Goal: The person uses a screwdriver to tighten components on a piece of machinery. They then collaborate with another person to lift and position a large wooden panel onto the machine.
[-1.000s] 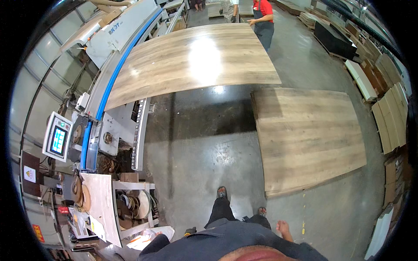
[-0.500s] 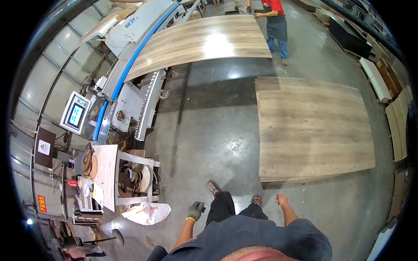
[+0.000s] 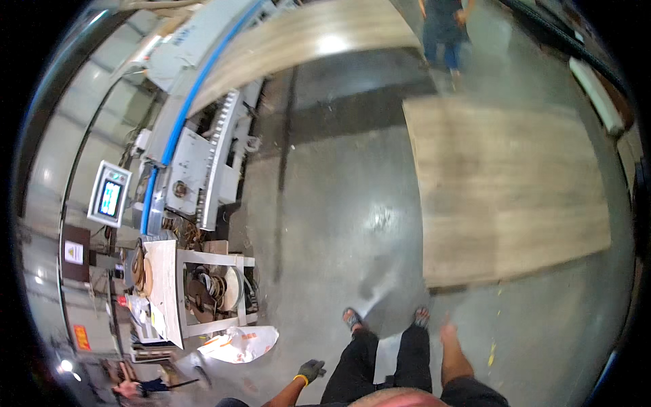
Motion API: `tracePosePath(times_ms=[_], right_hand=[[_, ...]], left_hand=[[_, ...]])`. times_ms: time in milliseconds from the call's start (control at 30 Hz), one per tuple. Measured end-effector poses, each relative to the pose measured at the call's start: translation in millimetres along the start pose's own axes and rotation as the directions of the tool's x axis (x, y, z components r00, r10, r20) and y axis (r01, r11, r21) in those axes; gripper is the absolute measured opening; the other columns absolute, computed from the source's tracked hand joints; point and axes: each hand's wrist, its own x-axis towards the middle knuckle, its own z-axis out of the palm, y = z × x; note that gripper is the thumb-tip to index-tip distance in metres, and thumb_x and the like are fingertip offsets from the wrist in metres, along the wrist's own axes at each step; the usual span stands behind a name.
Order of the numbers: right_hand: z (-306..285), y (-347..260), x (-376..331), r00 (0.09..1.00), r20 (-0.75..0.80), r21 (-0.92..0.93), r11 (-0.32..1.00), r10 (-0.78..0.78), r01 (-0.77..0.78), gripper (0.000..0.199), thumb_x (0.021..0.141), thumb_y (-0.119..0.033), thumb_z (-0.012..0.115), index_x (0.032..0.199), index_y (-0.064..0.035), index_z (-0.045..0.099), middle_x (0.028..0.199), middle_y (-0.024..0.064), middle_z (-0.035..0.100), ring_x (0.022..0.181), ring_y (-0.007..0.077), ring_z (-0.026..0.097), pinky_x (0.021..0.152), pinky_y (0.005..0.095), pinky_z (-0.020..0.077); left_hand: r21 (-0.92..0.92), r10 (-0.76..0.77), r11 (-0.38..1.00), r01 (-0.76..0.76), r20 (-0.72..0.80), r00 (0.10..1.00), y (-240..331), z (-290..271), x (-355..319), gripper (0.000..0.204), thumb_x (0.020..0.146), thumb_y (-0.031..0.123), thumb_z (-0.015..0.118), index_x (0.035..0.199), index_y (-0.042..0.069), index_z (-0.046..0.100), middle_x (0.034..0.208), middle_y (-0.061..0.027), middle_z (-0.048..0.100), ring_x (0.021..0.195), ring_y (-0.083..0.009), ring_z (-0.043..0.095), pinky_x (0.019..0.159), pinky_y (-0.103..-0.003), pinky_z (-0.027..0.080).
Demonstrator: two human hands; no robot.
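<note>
My left hand wears a dark glove with a yellow cuff and hangs by my left thigh, holding nothing. My right hand is bare, blurred, and swings free beside my right leg near the corner of a stack of wood-grain panels lying on the concrete floor. My feet in sandals stand on the grey floor between the two hands.
A long machine with a blue rail and a small control screen runs along the left, carrying a large wood-grain panel. A white stand with rolls of edge tape and a plastic bag sit at lower left. Another person stands far ahead.
The view has tilted down and shifted left. My gloved left hand and bare right hand have come into view beside my legs, and the panel stack now lies closer.
</note>
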Motion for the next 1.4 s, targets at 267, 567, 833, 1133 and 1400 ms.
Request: tracePosePath(times_ms=[267, 567, 833, 1133, 1400], right_hand=[[61, 10, 155, 0.992, 0.125, 0.538, 0.841, -0.008, -0.061, 0.088, 0.085, -0.067, 0.051, 0.151, -0.0152, 0.024, 0.158, 0.0092, 0.019, 0.137, 0.0202, 0.027, 0.105, 0.0420, 0.0289], [123, -24, 196, 0.839, -0.524, 0.166, 0.984, 0.149, -0.070, 0.101, 0.072, -0.049, 0.079, 0.137, 0.0112, 0.032, 0.137, 0.0248, 0.045, 0.126, 0.0347, 0.045, 0.104, 0.0414, 0.0387], [105, -14, 209, 0.869, -0.451, 0.268, 0.959, 0.205, -0.087, 0.083, 0.070, -0.036, 0.085, 0.131, 0.0048, 0.045, 0.130, 0.0234, 0.051, 0.118, 0.0321, 0.052, 0.097, 0.0437, 0.0448], [68, 0, 199, 0.956, -0.256, 0.443, 0.897, 0.141, -0.014, 0.070, 0.079, -0.022, 0.080, 0.129, 0.0105, 0.043, 0.114, 0.0192, 0.058, 0.101, 0.0313, 0.062, 0.087, 0.0405, 0.0556], [-14, 61, 208, 0.981, -0.191, 0.504, 0.860, 0.019, 0.082, 0.051, 0.087, -0.020, 0.071, 0.122, 0.0090, 0.047, 0.110, 0.0157, 0.059, 0.096, 0.0261, 0.061, 0.089, 0.0412, 0.0531]], left_hand=[[-0.550, -0.034, 0.833, 0.066, 0.068, 0.997, 83, 60, 64, 0.024, 0.098, 0.019, 0.052, 0.109, -0.002, 0.057, 0.096, -0.0166, 0.067, 0.085, -0.0241, 0.067, 0.079, -0.037, 0.056], [-0.423, -0.072, 0.889, 0.176, 0.251, 0.965, 60, 102, 115, 0.018, 0.097, 0.016, 0.056, 0.106, 0.001, 0.059, 0.096, -0.0104, 0.066, 0.085, -0.0215, 0.067, 0.077, -0.035, 0.057], [-0.091, 0.127, 0.991, -0.102, 0.342, 0.931, 104, 145, 200, 0.024, 0.093, 0.011, 0.053, 0.116, 0.004, 0.055, 0.108, -0.0114, 0.063, 0.104, -0.0293, 0.059, 0.092, -0.041, 0.048], [-0.730, 0.131, 0.680, 0.069, 0.214, 0.968, 268, 279, 412, 0.042, 0.094, 0.034, 0.057, 0.126, 0.009, 0.049, 0.108, -0.0149, 0.065, 0.083, -0.0287, 0.063, 0.075, -0.041, 0.051], [-0.514, -0.189, 0.753, 0.411, 0.429, 0.883, 277, 363, 387, 0.043, 0.093, 0.049, 0.050, 0.104, 0.009, 0.060, 0.089, -0.0089, 0.065, 0.065, -0.0170, 0.058, 0.055, -0.031, 0.047]])
